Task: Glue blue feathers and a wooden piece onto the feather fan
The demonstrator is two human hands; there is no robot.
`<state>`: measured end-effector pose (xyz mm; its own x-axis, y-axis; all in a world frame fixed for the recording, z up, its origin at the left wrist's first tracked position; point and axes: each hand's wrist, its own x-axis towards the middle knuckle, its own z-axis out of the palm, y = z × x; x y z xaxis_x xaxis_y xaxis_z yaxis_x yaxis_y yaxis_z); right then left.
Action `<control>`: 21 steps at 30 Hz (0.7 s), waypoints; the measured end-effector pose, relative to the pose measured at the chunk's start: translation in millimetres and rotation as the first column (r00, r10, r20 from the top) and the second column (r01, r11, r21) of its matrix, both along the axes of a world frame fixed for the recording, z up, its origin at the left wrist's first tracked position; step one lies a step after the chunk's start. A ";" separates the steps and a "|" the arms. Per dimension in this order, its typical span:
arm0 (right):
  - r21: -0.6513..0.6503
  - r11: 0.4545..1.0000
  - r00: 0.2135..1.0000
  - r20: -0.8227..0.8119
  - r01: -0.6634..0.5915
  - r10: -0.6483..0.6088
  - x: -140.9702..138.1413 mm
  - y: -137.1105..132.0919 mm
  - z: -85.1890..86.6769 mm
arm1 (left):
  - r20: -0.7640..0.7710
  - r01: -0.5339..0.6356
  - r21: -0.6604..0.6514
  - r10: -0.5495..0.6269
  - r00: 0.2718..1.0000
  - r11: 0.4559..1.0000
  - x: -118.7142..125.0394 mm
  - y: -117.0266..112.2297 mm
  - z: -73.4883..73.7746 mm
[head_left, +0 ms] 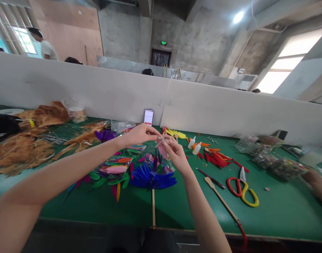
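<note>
My left hand (145,134) and my right hand (176,151) meet above the middle of the table, fingertips pinched together. Between them is a small clear plastic bag (163,150) with something pink in or behind it; its exact contents are hard to make out. Directly below lies a fan of blue feathers (152,178) on a flat wooden stick (153,207), whose end reaches the table's front edge. Left of it, clear bags of multicoloured feathers (116,168) and loose green feathers (99,182) are spread out.
Scissors (242,189), black tweezers (212,178) and a wooden stick with a red tip (222,198) lie right. Behind are glue bottles (196,148), red feathers (216,158) and a phone (148,116) against the white partition (118,88). Another person's hand (315,177) is far right; brown fibres (18,151) lie left.
</note>
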<state>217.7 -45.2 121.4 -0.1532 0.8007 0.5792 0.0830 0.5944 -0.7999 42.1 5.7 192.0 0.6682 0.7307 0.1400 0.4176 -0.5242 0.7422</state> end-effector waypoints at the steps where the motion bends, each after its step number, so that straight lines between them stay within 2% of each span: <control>1: 0.006 1.000 1.000 0.002 0.021 -0.021 0.0 0.2 0.2 | -0.045 0.018 0.016 -0.017 0.999 1.000 0.7 0.8 0.3; 6: 0.001 0.997 0.997 -0.021 0.071 -0.071 1.2 0.8 -2.9 | -0.249 0.119 -0.013 -0.118 0.961 0.993 -0.4 5.7 6.3; 10: -0.021 0.998 0.995 -0.073 0.060 -0.061 3.5 3.5 -7.7 | -0.189 0.230 -0.181 -0.263 0.946 0.956 -6.5 8.4 11.1; 12: -0.020 0.997 0.994 -0.073 0.078 -0.080 4.2 5.4 -8.8 | -0.180 0.270 -0.190 -0.303 0.936 0.944 -11.1 10.4 10.9; 17: 0.008 0.991 0.989 -0.064 0.135 -0.134 0.1 11.1 -6.7 | -0.331 0.207 0.036 -0.184 0.926 0.978 -21.6 19.4 1.5; 21: 0.038 0.993 0.990 -0.089 0.113 -0.109 -4.1 19.6 -10.4 | -0.309 0.139 0.112 -0.099 0.946 0.984 -28.7 21.8 -6.1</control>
<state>213.6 -25.6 111.0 -0.0121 0.7838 0.6209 0.0818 0.6196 -0.7806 13.4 27.5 185.9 0.7749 0.6321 0.0079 0.5394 -0.6676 0.5132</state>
